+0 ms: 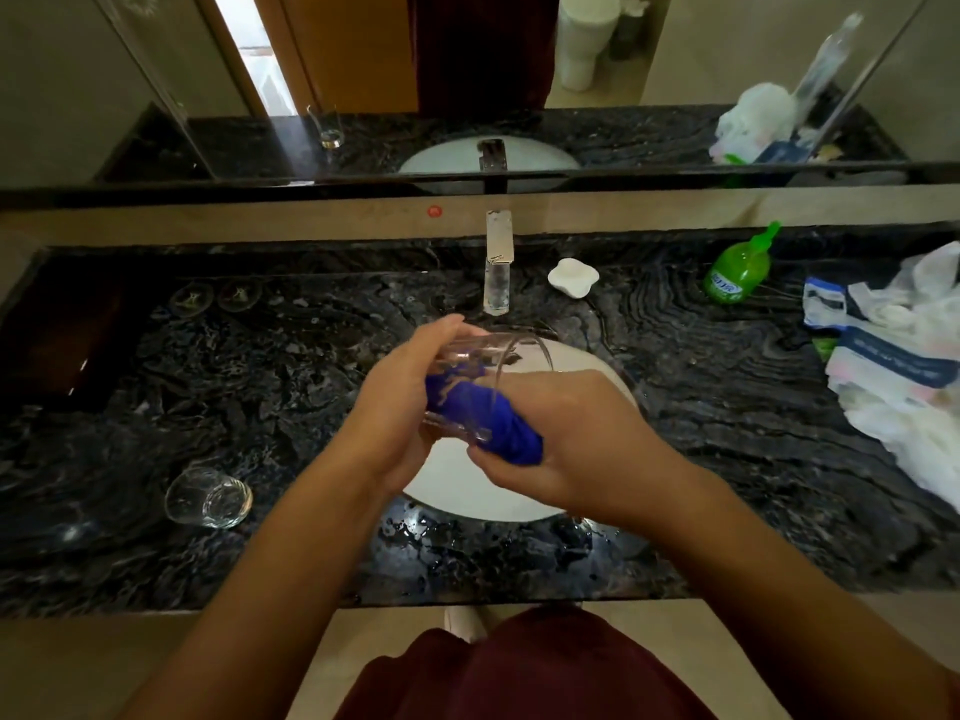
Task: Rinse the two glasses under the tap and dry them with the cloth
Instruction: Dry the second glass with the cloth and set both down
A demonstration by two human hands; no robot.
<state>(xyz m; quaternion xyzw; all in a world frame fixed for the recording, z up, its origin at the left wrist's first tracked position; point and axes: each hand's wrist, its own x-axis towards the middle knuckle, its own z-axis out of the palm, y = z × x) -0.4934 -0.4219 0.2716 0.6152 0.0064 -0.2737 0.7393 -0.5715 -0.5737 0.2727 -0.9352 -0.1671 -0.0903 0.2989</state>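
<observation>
Over the sink (470,504), your left hand (402,402) grips a glass (470,374) lying on its side, mouth toward your right hand (566,444), which clutches the blue cloth (485,407) pushed inside, while the second glass (209,497) stands left of the sink.

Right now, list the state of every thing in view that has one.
Held glass: tilted over the sink, cloth inside.
Blue cloth: bunched, pushed into that glass.
Second glass: upright on the counter.
Tap: no water visible.
Left hand: grips the glass.
Right hand: grips the cloth.
</observation>
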